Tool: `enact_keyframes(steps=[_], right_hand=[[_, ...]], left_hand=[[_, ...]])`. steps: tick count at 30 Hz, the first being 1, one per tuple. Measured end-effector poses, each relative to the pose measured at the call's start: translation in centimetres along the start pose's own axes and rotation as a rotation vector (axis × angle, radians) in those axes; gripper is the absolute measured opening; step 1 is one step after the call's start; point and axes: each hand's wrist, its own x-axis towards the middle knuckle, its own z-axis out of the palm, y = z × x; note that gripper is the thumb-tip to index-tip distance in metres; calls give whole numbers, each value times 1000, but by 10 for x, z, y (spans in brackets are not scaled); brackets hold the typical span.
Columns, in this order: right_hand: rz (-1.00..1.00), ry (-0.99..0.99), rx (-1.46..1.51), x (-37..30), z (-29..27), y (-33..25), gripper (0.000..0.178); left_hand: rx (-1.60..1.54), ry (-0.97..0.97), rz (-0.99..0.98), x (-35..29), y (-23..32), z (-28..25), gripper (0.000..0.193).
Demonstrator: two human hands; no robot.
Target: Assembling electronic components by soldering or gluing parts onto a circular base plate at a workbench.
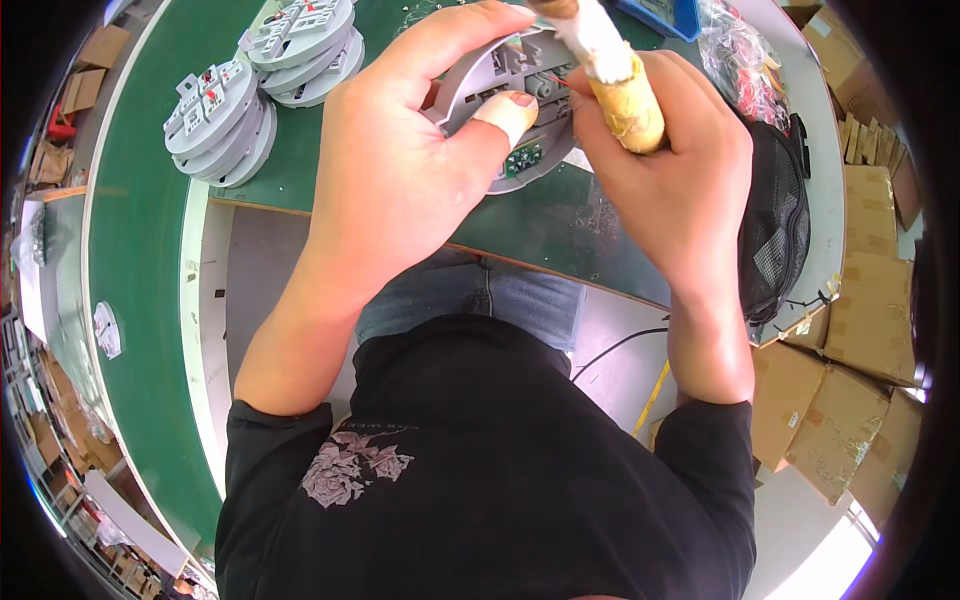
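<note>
My left hand (400, 150) is closed round the rim of a round grey plastic housing (470, 85), its thumb, with tape round it, pressing on the inner side. Inside the housing sit moulded parts and a small green circuit board (523, 158). At the housing's right side my right hand (680, 170) is closed on a rod-shaped tool with a yellow and white wrapped handle (635, 110). One end of the handle rises toward the top edge; the tool's working tip is hidden, so its exact kind does not show. A thin reddish wire (560, 80) runs near the right fingertips.
Stacks of similar grey housings (222, 120) stand on the green table (140, 260) at the left. A blue tray (665, 15), a clear plastic bag (740, 60) and a black mesh bag (775, 220) lie at the right. Cardboard boxes (865, 310) are piled beyond.
</note>
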Motion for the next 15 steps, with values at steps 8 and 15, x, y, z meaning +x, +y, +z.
enact_keyframes(steps=[8, 15], right_hand=[[-77, -26, -84, 3, -4, -5, 21], [29, -533, -145, 39, -44, -2, 49]], left_hand=[[581, 146, 583, 1, -20, 1, 39], [454, 102, 632, 13, -16, 15, 36]])
